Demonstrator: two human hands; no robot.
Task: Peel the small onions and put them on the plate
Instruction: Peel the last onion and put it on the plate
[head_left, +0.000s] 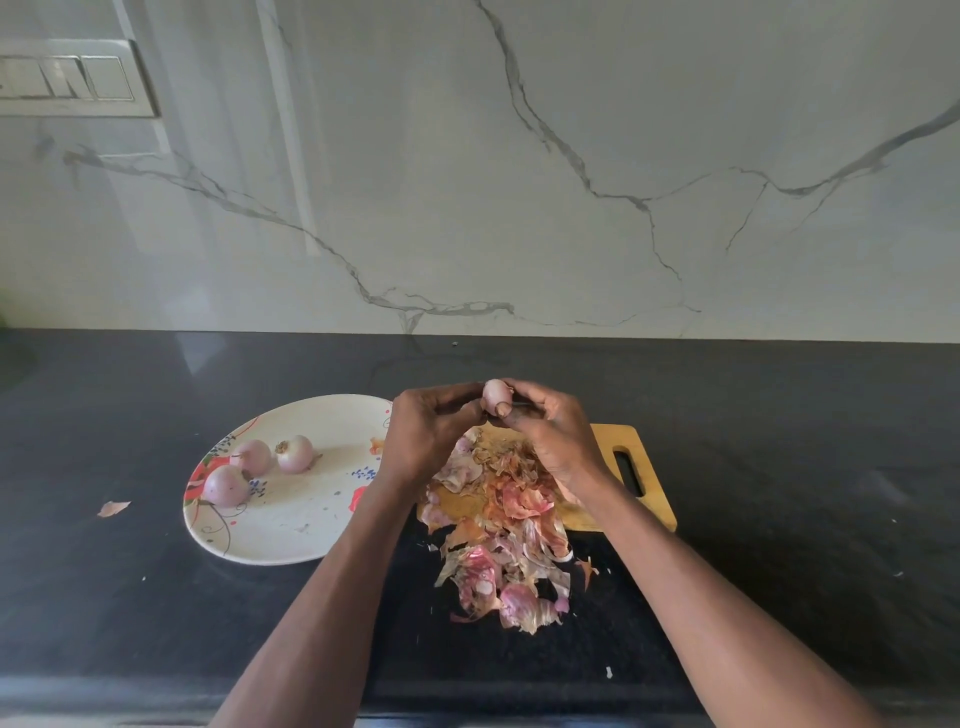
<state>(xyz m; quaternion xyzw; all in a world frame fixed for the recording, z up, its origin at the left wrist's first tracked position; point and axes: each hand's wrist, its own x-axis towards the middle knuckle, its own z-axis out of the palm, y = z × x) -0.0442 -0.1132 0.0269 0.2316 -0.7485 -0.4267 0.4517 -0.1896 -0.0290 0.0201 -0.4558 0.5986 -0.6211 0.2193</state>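
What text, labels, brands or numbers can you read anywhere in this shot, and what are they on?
None: no readable text in this view.
Plate: floral pattern only, no words.
Switch panel on the wall: no legible markings.
Cutting board: no brand visible.

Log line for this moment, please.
step: peeling | both hands hold onion over peels | plate: three onions

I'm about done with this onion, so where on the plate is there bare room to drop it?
The plate is bare across its middle and near rim, right of the three peeled onions bunched at its left. The left hand overhangs its right edge. The cutting board is crowded with a pile of onion skins.
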